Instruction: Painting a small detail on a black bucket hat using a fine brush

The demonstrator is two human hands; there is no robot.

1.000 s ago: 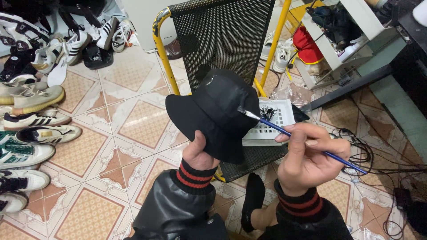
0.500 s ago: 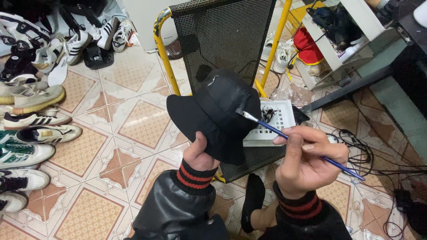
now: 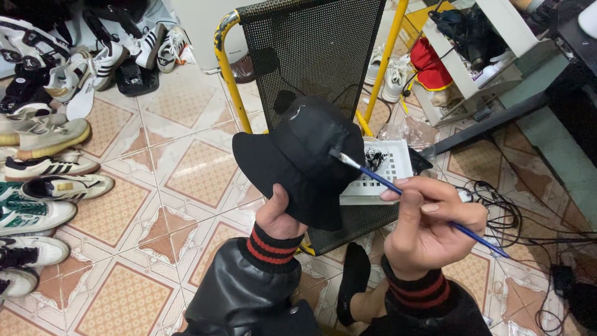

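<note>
Black bucket hat [image 3: 303, 158], brush [image 3: 398, 188] tip touching, left hand [image 3: 278, 214] partly hidden

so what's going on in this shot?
A person holds a black bucket hat up on the left hand, above a tiled floor. The right hand grips a thin blue-handled brush, its tip touching the crown of the hat. Behind it stands a yellow-framed mesh chair with a white perforated tray on its seat. Sneakers line the floor to the left.
</note>
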